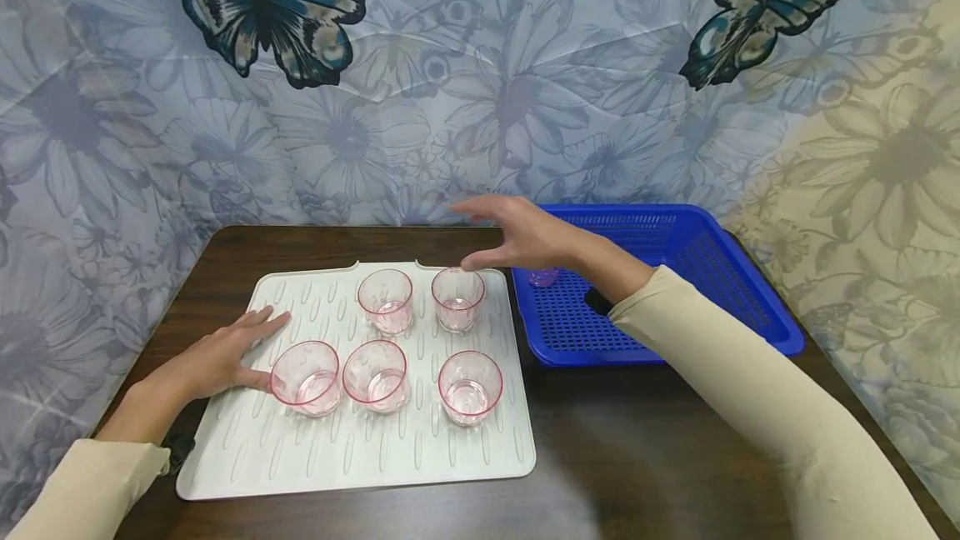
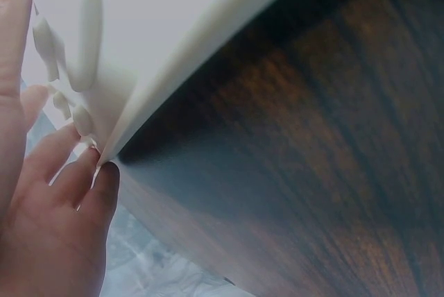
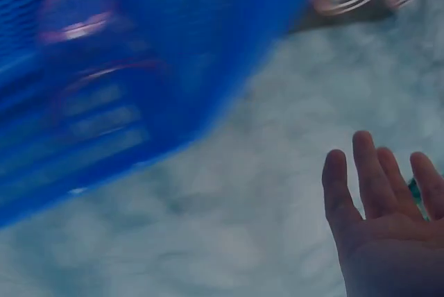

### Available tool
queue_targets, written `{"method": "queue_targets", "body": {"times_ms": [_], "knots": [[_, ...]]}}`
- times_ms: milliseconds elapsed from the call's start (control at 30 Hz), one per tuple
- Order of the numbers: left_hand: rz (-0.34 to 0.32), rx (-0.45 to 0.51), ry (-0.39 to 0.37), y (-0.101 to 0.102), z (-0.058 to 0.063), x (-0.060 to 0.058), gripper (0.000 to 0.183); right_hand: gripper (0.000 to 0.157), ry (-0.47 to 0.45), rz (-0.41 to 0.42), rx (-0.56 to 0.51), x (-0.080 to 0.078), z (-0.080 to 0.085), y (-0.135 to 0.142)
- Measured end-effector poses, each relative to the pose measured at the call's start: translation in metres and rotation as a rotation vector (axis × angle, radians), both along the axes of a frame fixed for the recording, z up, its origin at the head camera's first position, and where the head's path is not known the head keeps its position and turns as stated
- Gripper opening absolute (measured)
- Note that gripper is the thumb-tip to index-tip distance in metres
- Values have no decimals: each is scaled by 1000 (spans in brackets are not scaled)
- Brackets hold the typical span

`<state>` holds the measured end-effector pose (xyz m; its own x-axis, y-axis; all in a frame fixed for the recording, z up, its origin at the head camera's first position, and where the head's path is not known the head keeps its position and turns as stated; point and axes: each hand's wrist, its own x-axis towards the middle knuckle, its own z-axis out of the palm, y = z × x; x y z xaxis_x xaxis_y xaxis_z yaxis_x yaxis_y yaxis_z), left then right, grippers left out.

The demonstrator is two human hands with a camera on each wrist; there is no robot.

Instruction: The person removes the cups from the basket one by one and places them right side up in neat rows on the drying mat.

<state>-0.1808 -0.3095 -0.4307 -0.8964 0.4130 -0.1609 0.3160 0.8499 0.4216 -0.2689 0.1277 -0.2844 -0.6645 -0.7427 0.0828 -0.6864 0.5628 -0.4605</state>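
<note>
My left hand (image 1: 228, 352) rests on the left side of a white ribbed drying mat (image 1: 247, 465), fingers spread and thumb tip right at the front-left glass (image 1: 306, 382). The left wrist view has its fingertips along the mat's edge (image 2: 201, 54). My right hand (image 1: 521, 232), empty with fingers extended, hovers in the air between the back-right glass (image 1: 457, 302) and the blue basket (image 1: 720, 290). Other clear, pink-rimmed glasses stand upright on the mat: back left (image 1: 386, 304), front middle (image 1: 377, 379) and front right (image 1: 469, 390).
Inside the basket's left part lies a pink-rimmed glass (image 1: 543, 277), partly hidden behind my right hand; the right wrist view shows it blurred. Dark wooden table (image 1: 637, 440) lies under mat and basket. A butterfly-and-flower cloth (image 1: 517, 98) hangs behind the table.
</note>
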Motion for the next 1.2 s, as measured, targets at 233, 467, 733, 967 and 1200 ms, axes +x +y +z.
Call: {"method": "queue_targets", "body": {"times_ms": [233, 467, 733, 967, 1200], "knots": [[-8, 0, 9, -1, 0, 1, 106, 78, -106, -226, 4, -26, -22, 67], [-5, -2, -5, -1, 0, 1, 108, 82, -151, -310, 96, -41, -44, 100], [-3, 6, -11, -1, -2, 1, 109, 85, -196, -340, 113, -45, -63, 111], [-5, 17, -12, -1, -1, 1, 108, 81, -180, -346, 100, -43, -68, 109], [-6, 12, -12, -1, -1, 1, 109, 81, -195, -383, 95, -43, -64, 107]]}}
